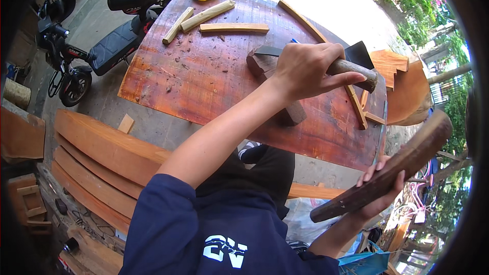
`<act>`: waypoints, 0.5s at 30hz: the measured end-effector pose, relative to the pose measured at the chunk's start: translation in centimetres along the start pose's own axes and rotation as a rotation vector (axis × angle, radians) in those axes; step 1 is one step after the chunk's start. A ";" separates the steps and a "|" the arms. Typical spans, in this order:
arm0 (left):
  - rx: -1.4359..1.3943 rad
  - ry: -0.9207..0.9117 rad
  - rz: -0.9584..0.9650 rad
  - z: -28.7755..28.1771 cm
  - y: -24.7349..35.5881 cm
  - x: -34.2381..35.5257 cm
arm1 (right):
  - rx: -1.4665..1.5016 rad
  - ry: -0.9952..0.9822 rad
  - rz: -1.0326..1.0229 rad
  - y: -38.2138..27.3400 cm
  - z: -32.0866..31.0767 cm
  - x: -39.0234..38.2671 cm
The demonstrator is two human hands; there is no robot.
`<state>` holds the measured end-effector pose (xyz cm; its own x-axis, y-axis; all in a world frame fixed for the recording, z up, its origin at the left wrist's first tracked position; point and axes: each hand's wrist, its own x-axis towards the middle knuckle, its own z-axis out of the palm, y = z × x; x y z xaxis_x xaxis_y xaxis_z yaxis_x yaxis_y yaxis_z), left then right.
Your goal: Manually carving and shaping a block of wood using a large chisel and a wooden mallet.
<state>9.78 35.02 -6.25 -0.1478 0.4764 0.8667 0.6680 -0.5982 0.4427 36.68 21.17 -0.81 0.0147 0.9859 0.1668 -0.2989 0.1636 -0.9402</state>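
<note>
Left hand [310, 69]: fingers closed around a round wooden handle [352, 66], thumb lying along its near side; a dark blade [268, 51] shows left of these fingers, over the end of a dark wooden block [294, 114]; a dark flat plate [360, 53] stands just beyond the handle; whether either joins the handle cannot be told.

Right hand [382, 193]: fingers clamped around a long dark wooden billet [379, 178]; the billet is tilted, one end up and right of the fingers, the other down and left; it lies nearer the body than the left fingers.

Hazards, in judgement: right fingers wrapped about the billet's middle would be exposed if an edge glanced along it; the block could rock under an uneven load; a loosened left grip could let the handle twist; a thin wooden strip [357, 108] right of the left fingers could be knocked from the tabletop [198, 81] by a wide swing.
</note>
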 end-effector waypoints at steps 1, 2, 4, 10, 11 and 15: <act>-0.010 0.002 0.008 0.2 0.2 0.1 | 0.041 -0.005 -0.083 -0.9 -0.3 0.4; -0.020 0.000 0.004 0.3 0.3 0.2 | 0.081 -0.010 -0.166 -1.7 -0.5 0.7; 0.001 -0.061 0.007 -0.3 0.3 0.3 | 0.089 -0.008 -0.235 -2.5 -0.8 1.6; -0.027 -0.069 -0.047 -0.5 0.2 0.4 | 0.182 -0.054 -0.045 2.6 3.1 1.2; -0.036 -0.074 -0.042 -0.6 0.3 0.4 | 0.062 0.037 0.180 3.8 3.1 0.3; -0.003 0.003 -0.111 -0.6 0.0 0.7 | -0.359 -0.107 0.219 3.1 4.7 0.3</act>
<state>9.27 34.93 -5.52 -0.2228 0.5382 0.8128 0.6451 -0.5437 0.5369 31.30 21.81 -2.27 -0.1163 0.9926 -0.0359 0.0676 -0.0282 -0.9973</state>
